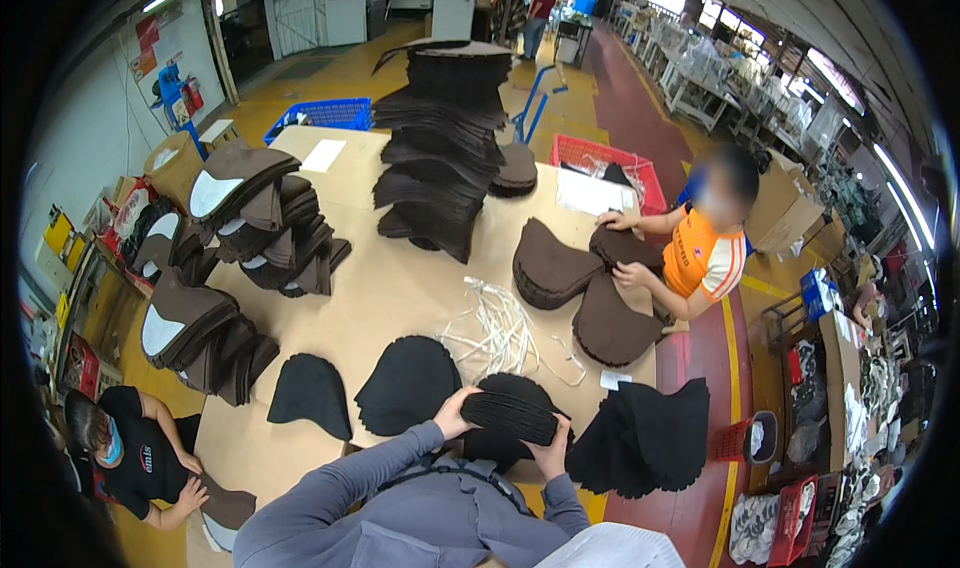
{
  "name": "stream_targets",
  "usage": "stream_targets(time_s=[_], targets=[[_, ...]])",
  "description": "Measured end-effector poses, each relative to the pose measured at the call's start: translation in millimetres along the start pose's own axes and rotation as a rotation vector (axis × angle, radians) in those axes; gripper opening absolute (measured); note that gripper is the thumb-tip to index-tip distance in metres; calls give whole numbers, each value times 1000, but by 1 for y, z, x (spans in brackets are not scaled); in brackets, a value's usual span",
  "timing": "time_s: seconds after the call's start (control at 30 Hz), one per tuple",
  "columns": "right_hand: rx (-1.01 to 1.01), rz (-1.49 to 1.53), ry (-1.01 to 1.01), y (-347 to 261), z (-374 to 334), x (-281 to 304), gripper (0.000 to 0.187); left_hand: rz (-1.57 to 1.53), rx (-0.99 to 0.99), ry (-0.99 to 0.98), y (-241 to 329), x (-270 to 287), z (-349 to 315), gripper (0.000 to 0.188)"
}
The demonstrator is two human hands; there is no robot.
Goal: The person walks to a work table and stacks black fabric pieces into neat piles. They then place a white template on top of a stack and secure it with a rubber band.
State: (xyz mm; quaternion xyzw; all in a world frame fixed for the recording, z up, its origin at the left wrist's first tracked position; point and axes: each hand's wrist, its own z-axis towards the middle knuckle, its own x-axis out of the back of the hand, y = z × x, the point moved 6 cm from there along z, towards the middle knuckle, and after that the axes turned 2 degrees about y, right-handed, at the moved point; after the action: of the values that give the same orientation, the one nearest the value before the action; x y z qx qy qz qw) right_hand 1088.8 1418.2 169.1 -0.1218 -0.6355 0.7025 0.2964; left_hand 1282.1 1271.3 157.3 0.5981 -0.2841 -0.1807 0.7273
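Near the table's front edge, a thick stack of black cut fabric pieces [508,417] is held on edge, tilted toward me. My left hand [455,414] grips its left end, and my right hand [549,452] is closed round its right end. More black pieces show behind and below the held stack. Just left of my left hand lies a pile of black curved pieces [408,383], with a smaller black piece [310,396] farther left. A fanned pile of black pieces [640,436] lies right of my right hand. White strips [498,325] lie in a loose tangle beyond the stack.
Tall dark stacks [440,148] stand at the table's far side, and brown stacks with white patches [185,328] at the left. A co-worker in orange [705,248] handles brown pieces [620,318] on the right; another [140,448] works at lower left. A red basket [650,173] adjoins the table.
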Motion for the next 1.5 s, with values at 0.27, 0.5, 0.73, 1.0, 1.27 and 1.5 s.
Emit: stream_targets(time_s=[0.27,0.5,0.73,1.0,1.27,1.5], targets=[[-21,-308,-262,-15,-5,-8,110,299,22,-185,3,-1,2,115],[176,-425,-251,10,-11,-10,55,180,-43,-112,7,3,-1,52],[111,-221,-38,-30,-9,-4,89,56,-73,-91,0,-7,-11,56],[-267,100,-32,16,12,7,64,24,193,-408,27,5,24,90],[-603,990,-214,38,46,3,70,-871,722,-866,151,4,-13,117],[-622,795,-459,18,71,-27,60,-834,878,-639,155,-9,-32,101]])
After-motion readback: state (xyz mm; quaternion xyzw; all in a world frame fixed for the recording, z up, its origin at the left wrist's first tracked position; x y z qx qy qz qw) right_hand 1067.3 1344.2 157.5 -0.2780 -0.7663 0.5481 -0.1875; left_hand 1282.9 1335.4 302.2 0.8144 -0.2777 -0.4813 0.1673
